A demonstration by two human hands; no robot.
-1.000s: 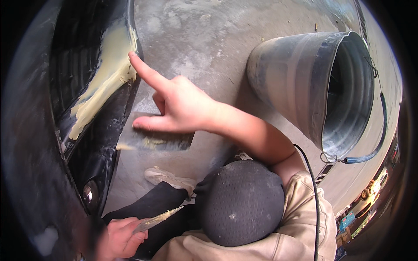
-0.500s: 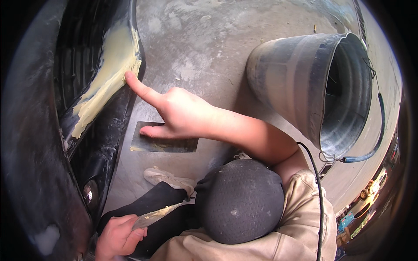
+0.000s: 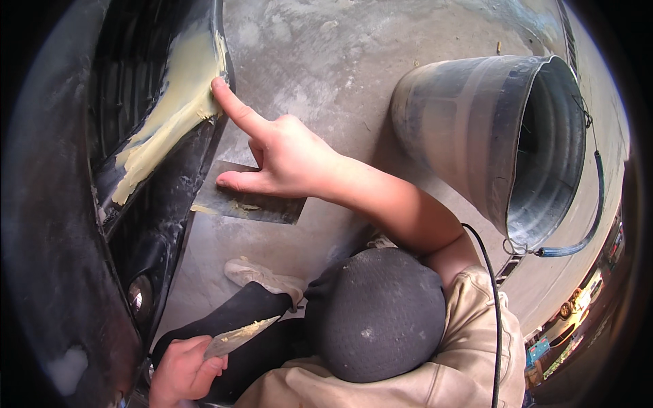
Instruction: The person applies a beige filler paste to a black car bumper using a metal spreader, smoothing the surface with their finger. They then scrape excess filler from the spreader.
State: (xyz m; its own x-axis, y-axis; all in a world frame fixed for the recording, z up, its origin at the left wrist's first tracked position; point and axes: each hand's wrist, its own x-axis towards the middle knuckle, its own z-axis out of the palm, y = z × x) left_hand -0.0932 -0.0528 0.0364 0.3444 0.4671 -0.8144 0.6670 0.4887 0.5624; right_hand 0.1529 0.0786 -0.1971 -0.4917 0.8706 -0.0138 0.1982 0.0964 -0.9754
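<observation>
My right hand [image 3: 286, 158] points its index finger onto cream putty [image 3: 178, 92] spread along a black, curved plastic panel [image 3: 153, 234], the fingertip at the putty's outer edge. The same hand grips a flat metal spreader [image 3: 275, 211], smeared with putty, under its thumb; the folded fingers are partly hidden. Low on the left, my left hand [image 3: 188, 367] is closed on a putty knife [image 3: 238, 335], its blade pointing up and right with a lump of putty on top.
A large galvanised bucket [image 3: 456, 126] with a hose-covered wire handle is on its side on the concrete floor [image 3: 320, 61], right. My dark cap [image 3: 374, 309], beige-clothed shoulder and a black cable fill the lower middle. My shoe [image 3: 255, 275] shows beneath. Assorted small items line the far right.
My right fingertip slid down the putty edge by half a second ago and is now higher again, with the spreader raised along with it. My left hand is nearly still.
</observation>
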